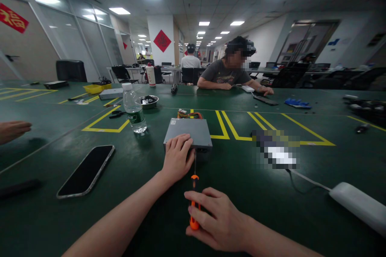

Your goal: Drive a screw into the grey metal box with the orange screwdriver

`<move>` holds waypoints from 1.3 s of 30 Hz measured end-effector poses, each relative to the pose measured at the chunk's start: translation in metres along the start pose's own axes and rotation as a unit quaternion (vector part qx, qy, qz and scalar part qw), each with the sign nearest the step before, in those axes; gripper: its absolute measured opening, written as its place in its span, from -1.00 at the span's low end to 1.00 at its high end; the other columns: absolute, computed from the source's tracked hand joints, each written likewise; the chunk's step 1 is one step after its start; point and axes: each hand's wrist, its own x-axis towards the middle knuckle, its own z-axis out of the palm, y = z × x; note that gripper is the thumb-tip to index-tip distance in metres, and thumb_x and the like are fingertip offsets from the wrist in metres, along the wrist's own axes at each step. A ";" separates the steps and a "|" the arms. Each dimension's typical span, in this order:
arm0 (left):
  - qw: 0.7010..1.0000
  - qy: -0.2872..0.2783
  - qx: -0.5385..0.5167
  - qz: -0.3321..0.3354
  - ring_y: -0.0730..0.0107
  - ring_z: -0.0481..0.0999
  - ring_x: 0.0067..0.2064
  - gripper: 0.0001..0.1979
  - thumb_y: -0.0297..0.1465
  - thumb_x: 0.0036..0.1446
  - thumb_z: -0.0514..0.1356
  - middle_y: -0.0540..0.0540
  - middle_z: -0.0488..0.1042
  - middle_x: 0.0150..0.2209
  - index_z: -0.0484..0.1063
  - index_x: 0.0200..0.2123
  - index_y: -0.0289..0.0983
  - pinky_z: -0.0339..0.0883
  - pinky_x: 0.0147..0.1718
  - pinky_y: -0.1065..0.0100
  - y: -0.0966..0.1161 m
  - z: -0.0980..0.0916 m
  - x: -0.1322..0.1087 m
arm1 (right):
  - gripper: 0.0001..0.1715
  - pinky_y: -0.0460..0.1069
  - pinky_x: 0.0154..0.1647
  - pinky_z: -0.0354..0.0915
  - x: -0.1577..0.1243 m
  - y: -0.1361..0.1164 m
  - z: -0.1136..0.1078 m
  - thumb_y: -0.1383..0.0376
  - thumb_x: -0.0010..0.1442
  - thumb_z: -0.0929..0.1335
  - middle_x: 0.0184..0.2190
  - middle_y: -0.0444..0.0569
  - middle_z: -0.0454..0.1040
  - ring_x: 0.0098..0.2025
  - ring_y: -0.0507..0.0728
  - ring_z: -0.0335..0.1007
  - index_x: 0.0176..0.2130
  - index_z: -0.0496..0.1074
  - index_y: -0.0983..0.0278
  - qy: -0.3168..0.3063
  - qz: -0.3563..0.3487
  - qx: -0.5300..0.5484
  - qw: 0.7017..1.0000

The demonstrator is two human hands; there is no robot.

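Observation:
A grey metal computer power supply lies on the green table in front of me, its bundle of coloured cables at the far side. My left hand grips its near left part, fingers over the top and thumb by the near face. In my right hand is a screwdriver with an orange and black handle, closed between thumb and fingers. The shaft points away from me to the near face of the power supply, beside my left thumb. I cannot make out the tip or a screw there.
Left of the power supply stand a water bottle and a metal bowl; a phone lies nearer. A white power strip with its cable is at right. Across the table sits a person; another person's hand shows at left.

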 end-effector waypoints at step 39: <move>1.000 -0.002 -0.004 0.015 0.19 0.29 0.05 -0.74 -0.38 0.14 0.06 -0.15 0.37 0.00 0.28 -0.07 -0.21 0.08 -0.06 0.15 -0.006 0.001 0.001 | -0.68 -0.02 -0.32 0.31 0.001 -0.002 -0.005 0.20 0.28 0.16 -0.20 0.09 0.47 -0.20 0.08 0.42 -0.08 0.29 0.33 -0.038 0.022 -0.008 0.999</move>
